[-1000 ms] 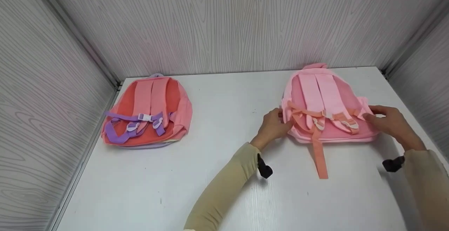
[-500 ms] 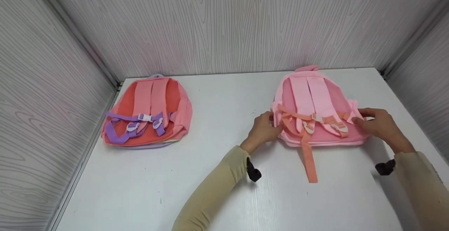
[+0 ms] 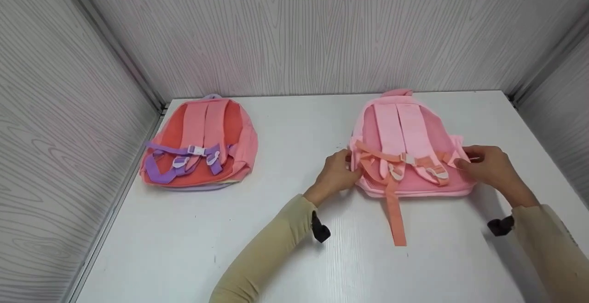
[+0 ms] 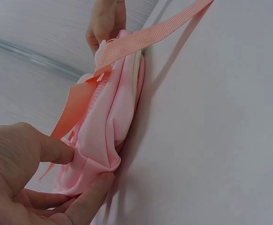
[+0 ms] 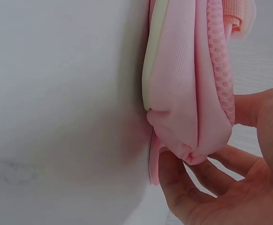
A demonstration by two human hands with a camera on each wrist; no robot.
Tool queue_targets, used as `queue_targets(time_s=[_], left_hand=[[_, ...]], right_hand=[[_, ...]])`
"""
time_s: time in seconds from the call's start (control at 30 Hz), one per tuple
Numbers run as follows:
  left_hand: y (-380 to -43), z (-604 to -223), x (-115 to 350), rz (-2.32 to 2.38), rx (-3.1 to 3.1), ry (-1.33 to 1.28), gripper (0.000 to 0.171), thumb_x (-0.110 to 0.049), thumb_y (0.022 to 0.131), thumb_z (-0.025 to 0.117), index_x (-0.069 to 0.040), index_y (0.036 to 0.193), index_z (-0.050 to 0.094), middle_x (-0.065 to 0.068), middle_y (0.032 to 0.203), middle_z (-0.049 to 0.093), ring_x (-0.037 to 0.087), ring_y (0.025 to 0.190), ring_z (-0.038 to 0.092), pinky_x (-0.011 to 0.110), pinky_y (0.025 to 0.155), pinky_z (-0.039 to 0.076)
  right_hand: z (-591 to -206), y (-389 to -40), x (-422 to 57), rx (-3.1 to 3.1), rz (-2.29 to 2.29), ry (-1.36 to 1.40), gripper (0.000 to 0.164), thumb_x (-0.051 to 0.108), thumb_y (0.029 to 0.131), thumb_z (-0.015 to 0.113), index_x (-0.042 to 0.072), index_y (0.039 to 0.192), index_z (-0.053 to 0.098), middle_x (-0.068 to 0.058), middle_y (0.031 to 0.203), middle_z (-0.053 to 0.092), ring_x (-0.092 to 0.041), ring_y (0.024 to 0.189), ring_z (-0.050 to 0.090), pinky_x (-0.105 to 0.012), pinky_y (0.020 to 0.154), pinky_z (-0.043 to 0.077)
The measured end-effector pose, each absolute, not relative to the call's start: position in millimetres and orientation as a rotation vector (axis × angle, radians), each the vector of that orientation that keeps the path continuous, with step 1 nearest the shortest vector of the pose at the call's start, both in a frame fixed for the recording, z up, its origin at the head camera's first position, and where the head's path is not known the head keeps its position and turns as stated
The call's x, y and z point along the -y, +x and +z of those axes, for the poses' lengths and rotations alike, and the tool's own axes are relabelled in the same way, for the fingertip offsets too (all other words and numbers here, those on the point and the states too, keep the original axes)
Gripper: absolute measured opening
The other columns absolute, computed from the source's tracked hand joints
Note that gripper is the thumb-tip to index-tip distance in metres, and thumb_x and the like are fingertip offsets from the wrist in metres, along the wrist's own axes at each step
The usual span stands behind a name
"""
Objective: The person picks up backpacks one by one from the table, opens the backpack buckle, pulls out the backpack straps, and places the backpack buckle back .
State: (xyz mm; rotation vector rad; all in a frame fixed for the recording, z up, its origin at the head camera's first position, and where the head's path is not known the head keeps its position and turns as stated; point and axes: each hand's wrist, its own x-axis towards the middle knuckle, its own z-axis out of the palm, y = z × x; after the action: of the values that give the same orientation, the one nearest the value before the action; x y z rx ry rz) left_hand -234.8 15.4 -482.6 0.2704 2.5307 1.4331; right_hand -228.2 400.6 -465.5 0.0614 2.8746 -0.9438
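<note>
A light pink backpack (image 3: 400,132) with orange straps lies on the right half of the white table, its shoulder-strap side up. The left hand (image 3: 338,171) grips its left lower side; in the left wrist view thumb and fingers pinch the pink fabric (image 4: 96,136). At the right lower side the right hand (image 3: 490,167) holds the bag, thumb on top and fingers beneath, as the right wrist view shows. A loose orange strap (image 3: 395,215) hangs over the front edge of the bag onto the table. The bag's front face is hidden underneath.
Toward the left of the table (image 3: 276,247) lies a coral backpack (image 3: 200,144) with purple straps, also strap side up. Grey wood-grain panels (image 3: 299,31) stand behind the table and at both sides.
Both hands have shifted the pink backpack left and slightly nearer, keeping their grip on its sides. The coral backpack's place on the table is unchanged; the head view has shifted slightly.
</note>
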Motion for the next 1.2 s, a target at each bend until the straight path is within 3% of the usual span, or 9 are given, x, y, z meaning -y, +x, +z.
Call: queue_targets(time_s=[0.3,0.6,0.73,0.9,1.2], left_hand=[[-227.7,-480.6,11.3,1.395,-2.520,0.263,0.054,-0.016,0.096,0.074,0.001,0.144,0.058,0.015,0.133,0.067,0.021,0.111,0.068,0.032,0.091,0.060],[-223.2,-480.3,41.1,1.401,-2.506,0.272,0.061,-0.017,0.094,0.074,0.000,0.150,0.055,0.016,0.138,0.065,0.023,0.116,0.067,0.033,0.091,0.060],[-217.1,-481.8,59.5,1.400,-2.523,0.249,0.060,-0.020,0.094,0.075,-0.001,0.147,0.057,0.016,0.139,0.065,0.024,0.114,0.067,0.037,0.094,0.060],[-209.2,-482.6,80.4,1.409,-2.534,0.248,0.058,-0.023,0.094,0.076,-0.002,0.145,0.059,0.016,0.139,0.066,0.025,0.111,0.067,0.040,0.097,0.058],[-199.9,-485.4,104.5,1.462,-2.529,0.206,0.060,-0.024,0.093,0.079,-0.001,0.145,0.059,0.016,0.140,0.066,0.024,0.106,0.069,0.039,0.093,0.060]], right_hand=[[-467.0,-221.1,-373.6,-2.886,-0.940,0.016,0.067,0.039,0.103,0.070,-0.009,0.148,0.055,-0.034,0.133,0.064,-0.044,0.113,0.063,-0.027,0.080,0.056],[-469.1,-215.3,-349.6,-2.885,-0.976,-0.023,0.065,0.039,0.102,0.072,-0.006,0.146,0.058,-0.028,0.126,0.068,-0.036,0.107,0.062,-0.020,0.075,0.053],[-470.3,-211.8,-338.0,-2.857,-1.011,-0.044,0.067,0.041,0.101,0.073,-0.005,0.147,0.058,-0.028,0.130,0.067,-0.039,0.113,0.064,-0.022,0.080,0.056],[-469.9,-207.6,-325.6,-2.843,-1.057,-0.111,0.064,0.039,0.102,0.072,-0.003,0.149,0.057,-0.028,0.138,0.065,-0.044,0.120,0.065,-0.034,0.090,0.059],[-472.0,-198.9,-314.9,-2.781,-1.159,-0.200,0.060,0.036,0.104,0.070,0.000,0.150,0.057,-0.025,0.145,0.063,-0.044,0.124,0.064,-0.017,0.084,0.052]])
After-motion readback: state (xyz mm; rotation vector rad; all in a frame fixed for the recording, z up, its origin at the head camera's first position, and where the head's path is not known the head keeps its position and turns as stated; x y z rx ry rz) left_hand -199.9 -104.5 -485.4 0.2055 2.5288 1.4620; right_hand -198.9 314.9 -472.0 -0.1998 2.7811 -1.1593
